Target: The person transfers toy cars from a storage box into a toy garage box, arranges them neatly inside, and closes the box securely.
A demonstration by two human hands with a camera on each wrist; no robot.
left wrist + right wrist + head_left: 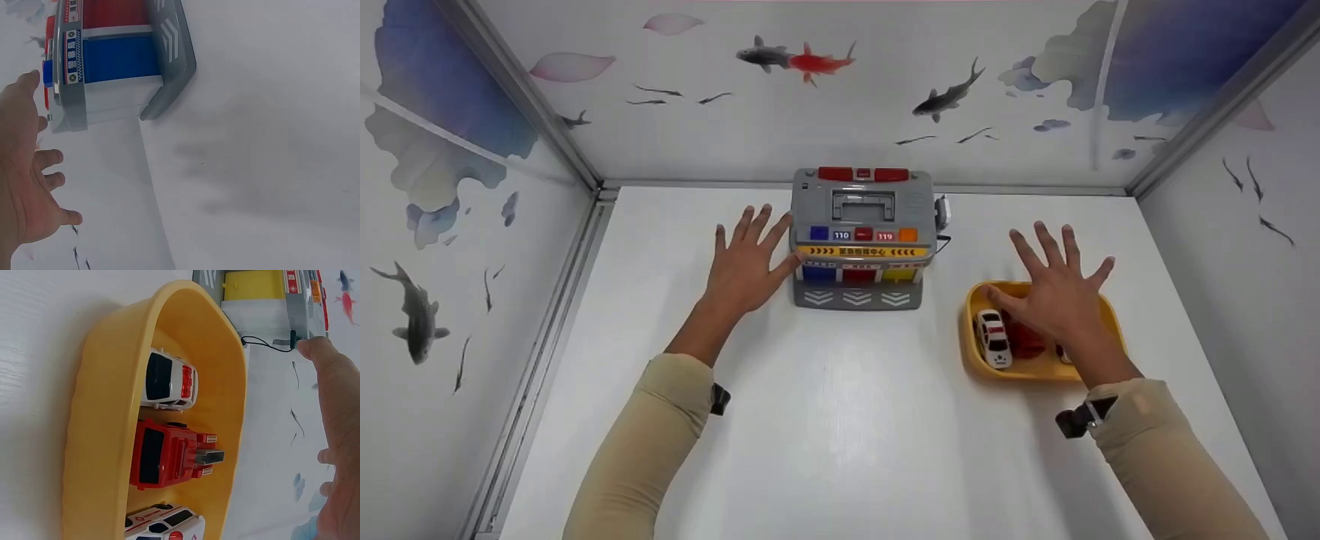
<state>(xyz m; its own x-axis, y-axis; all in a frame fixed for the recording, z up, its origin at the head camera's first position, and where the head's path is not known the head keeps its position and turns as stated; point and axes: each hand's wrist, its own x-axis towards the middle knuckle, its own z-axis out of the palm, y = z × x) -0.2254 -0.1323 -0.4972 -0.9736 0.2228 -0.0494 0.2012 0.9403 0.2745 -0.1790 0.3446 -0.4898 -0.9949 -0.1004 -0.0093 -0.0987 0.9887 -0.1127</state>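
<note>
A grey toy emergency station (864,214) with blue, red and yellow doors stands at the back of the white table. Beside its left side my left hand (746,262) is spread, its thumb close to the station's edge; whether they touch I cannot tell. My right hand (1054,292) hovers with spread fingers over a yellow bin (971,352). Inside the bin lie a white toy police car (994,339), a red toy fire truck (169,455) and a white toy ambulance (169,523). In the head view, the right hand hides part of the truck and most of the ambulance.
Low partition walls (855,127) printed with fish enclose the table (825,435) at the back and sides. A black cord (264,343) hangs from the station's right side, near a small whitish attachment (943,213).
</note>
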